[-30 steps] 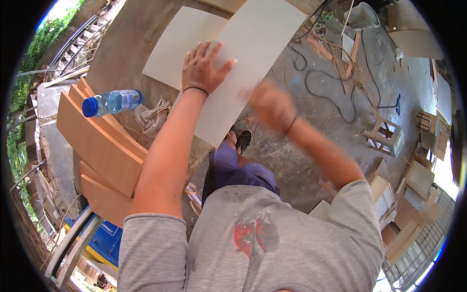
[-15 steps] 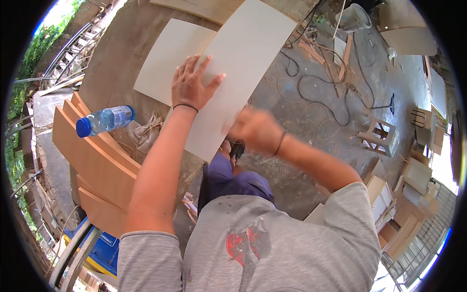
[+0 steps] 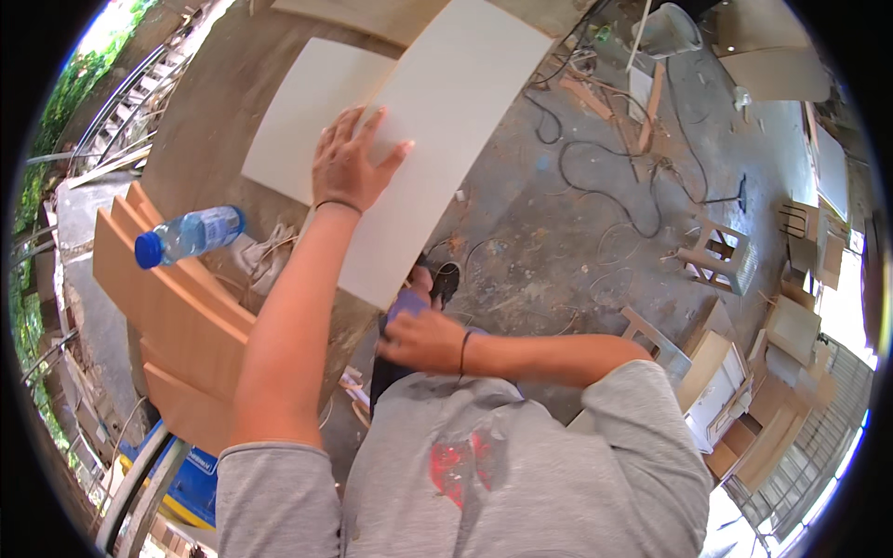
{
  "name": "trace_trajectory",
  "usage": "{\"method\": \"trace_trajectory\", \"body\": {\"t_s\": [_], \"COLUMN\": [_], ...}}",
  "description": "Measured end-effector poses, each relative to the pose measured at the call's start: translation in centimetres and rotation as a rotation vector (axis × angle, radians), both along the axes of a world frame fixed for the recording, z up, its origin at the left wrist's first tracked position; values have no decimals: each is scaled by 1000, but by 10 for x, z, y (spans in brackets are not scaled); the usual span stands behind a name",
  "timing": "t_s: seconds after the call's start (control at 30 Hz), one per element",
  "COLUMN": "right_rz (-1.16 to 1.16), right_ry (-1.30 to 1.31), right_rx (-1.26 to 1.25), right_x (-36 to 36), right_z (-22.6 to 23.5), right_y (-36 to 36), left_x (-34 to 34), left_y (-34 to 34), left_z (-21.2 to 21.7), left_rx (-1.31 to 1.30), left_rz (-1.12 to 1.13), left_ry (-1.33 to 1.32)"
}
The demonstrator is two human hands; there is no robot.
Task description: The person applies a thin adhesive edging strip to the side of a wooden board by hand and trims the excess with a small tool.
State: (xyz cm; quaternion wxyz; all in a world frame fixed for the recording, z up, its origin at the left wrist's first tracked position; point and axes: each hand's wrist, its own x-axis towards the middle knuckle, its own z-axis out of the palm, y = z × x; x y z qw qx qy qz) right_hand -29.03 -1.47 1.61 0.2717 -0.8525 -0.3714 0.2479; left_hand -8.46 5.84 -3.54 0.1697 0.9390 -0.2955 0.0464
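Observation:
A long white board (image 3: 456, 102) lies slantwise on the work table (image 3: 200, 112), over a second white board (image 3: 302, 107). My left hand (image 3: 349, 169) rests on the long board's left side, fingers spread and palm down. Just off the board's near end is my right hand (image 3: 426, 342), in front of my body. Its fingers are curled closed and slightly blurred; whatever may be in them is hidden. To the left, a clear water bottle with a blue cap (image 3: 191, 235) lies on top of several brown wooden panels (image 3: 172, 321), with a crumpled pale cloth (image 3: 260, 259) beside it.
Black cable (image 3: 609, 209) snakes over the concrete floor to the right. A small stool (image 3: 721, 256) and stacked wood pieces (image 3: 758, 391) stand farther right. A bucket (image 3: 668, 33) and wood offcuts (image 3: 642, 102) are at the far right. A blue bin (image 3: 200, 484) sits at lower left.
My right hand has moved from beside the board's right edge toward my body, past its near end. My left hand keeps its place on the board. The whole view has shifted slightly.

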Motion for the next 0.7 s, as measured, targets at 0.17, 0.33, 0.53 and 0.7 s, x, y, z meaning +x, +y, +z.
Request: {"method": "trace_trajectory", "body": {"t_s": [0.17,0.33,0.53,0.7], "right_rz": [-751,-1142,-1096,-602], "right_ry": [-337,-636,-745,-490], "right_rx": [135,-64,-229,-407], "right_x": [58,169,202,172], "right_z": [-37,-83,-50,-22], "right_y": [-134,-316,-305,-259], "left_x": [0,1,1,2], "left_y": [-1,-1,-1,0], "left_z": [2,3,4,3], "left_rx": [22,21,13,21], "left_rz": [8,23,16,13], "left_ry": [28,21,32,28]}}
